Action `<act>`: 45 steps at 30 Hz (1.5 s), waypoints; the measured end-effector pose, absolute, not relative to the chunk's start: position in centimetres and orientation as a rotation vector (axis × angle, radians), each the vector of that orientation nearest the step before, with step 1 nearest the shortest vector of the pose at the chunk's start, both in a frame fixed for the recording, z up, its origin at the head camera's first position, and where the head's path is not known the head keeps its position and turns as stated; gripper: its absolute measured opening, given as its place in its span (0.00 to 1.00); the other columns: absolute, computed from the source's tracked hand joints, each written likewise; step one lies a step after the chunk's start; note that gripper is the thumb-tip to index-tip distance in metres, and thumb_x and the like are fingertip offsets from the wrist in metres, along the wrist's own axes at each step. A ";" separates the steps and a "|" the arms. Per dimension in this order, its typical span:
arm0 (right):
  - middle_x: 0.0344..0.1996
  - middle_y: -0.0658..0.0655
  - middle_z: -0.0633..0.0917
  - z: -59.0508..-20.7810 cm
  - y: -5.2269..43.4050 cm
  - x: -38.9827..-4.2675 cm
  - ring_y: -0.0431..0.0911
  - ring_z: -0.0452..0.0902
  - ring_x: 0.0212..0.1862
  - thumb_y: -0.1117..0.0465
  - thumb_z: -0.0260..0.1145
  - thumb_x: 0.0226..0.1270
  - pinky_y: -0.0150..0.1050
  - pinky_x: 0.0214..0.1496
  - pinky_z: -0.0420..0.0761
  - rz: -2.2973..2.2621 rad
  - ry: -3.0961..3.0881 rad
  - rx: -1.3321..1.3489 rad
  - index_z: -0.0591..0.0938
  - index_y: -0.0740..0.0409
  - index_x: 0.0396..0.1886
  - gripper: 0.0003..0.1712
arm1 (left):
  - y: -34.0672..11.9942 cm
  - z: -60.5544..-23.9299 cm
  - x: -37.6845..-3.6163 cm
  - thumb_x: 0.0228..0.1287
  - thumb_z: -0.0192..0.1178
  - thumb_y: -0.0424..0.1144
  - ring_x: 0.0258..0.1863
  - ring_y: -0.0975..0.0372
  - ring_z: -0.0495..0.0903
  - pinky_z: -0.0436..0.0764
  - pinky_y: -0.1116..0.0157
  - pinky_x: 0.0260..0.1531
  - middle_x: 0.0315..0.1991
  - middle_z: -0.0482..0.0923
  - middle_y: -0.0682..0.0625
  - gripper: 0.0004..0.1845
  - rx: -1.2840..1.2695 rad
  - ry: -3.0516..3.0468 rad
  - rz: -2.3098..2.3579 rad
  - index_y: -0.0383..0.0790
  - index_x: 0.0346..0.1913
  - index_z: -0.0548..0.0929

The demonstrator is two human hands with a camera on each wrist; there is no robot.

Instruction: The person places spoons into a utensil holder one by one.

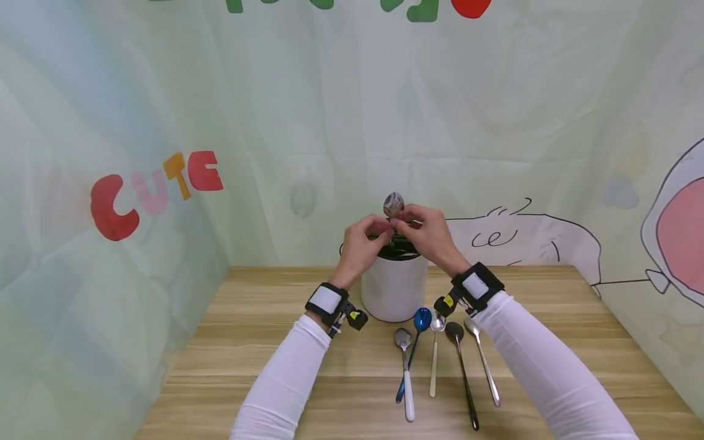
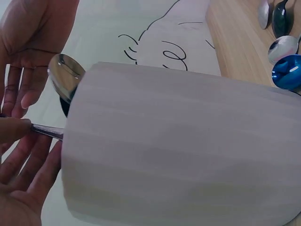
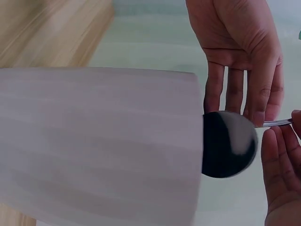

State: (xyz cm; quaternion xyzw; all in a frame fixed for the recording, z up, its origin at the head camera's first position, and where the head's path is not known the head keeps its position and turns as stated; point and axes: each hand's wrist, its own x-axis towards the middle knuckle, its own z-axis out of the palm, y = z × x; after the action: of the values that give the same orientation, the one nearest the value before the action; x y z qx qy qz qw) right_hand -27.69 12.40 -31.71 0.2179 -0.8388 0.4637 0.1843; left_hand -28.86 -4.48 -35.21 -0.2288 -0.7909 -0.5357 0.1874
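1. I see both hands raised together just above the mouth of a white cylindrical holder (image 1: 393, 287) that stands on a wooden table (image 1: 264, 360). The left hand (image 1: 363, 241) and the right hand (image 1: 428, 235) meet over the holder's opening.
2. Between them stands a metal spoon (image 1: 393, 205), bowl upward, above the holder. In the left wrist view the left fingertips (image 2: 14, 129) pinch its thin handle; the right hand has fingers curled about it, though I cannot tell how firmly.
3. Five more spoons lie in a row on the table in front of the holder: a white-handled spoon (image 1: 406, 373), a blue spoon (image 1: 419, 324), a pale-handled spoon (image 1: 436, 348), a black spoon (image 1: 462, 373) and a plain steel spoon (image 1: 484, 360).
4. Risks, as I judge them: the pinch is light, so the spoon could twist or slip and clatter into the holder or onto the table.
5. The wrists hang close over the holder's rim; a knock could tip it forward onto the row of spoons and scatter them.
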 end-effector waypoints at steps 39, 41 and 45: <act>0.39 0.58 0.89 -34.1 12.7 -28.0 0.48 0.82 0.40 0.59 0.67 0.66 0.38 0.39 0.80 1.133 -2.682 0.529 0.86 0.58 0.41 0.09 | -4.0 -36.2 -28.3 0.65 0.62 0.33 0.33 0.59 0.84 0.81 0.67 0.29 0.36 0.87 0.46 0.12 -0.633 -2.472 -1.140 0.40 0.51 0.80; 0.39 0.58 0.89 -33.9 12.7 -28.1 0.49 0.83 0.41 0.59 0.67 0.66 0.38 0.40 0.80 1.124 -2.703 0.527 0.85 0.58 0.41 0.09 | -3.9 -36.1 -28.3 0.65 0.62 0.33 0.32 0.59 0.83 0.80 0.67 0.28 0.35 0.86 0.46 0.13 -0.622 -2.496 -1.096 0.40 0.52 0.80; 0.36 0.57 0.89 -33.6 12.7 -28.1 0.48 0.82 0.38 0.58 0.68 0.65 0.37 0.37 0.78 1.094 -2.736 0.506 0.84 0.58 0.39 0.08 | -3.6 -35.9 -28.2 0.64 0.63 0.32 0.30 0.60 0.81 0.78 0.68 0.27 0.34 0.85 0.47 0.16 -0.594 -2.543 -0.987 0.40 0.54 0.78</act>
State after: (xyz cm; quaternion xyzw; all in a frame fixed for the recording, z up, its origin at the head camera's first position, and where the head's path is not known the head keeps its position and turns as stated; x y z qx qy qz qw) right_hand -28.10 12.66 -33.62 0.1689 -0.9125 0.3648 0.0761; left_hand -28.23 -3.60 -35.92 -0.2096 -0.8970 -0.3482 0.1739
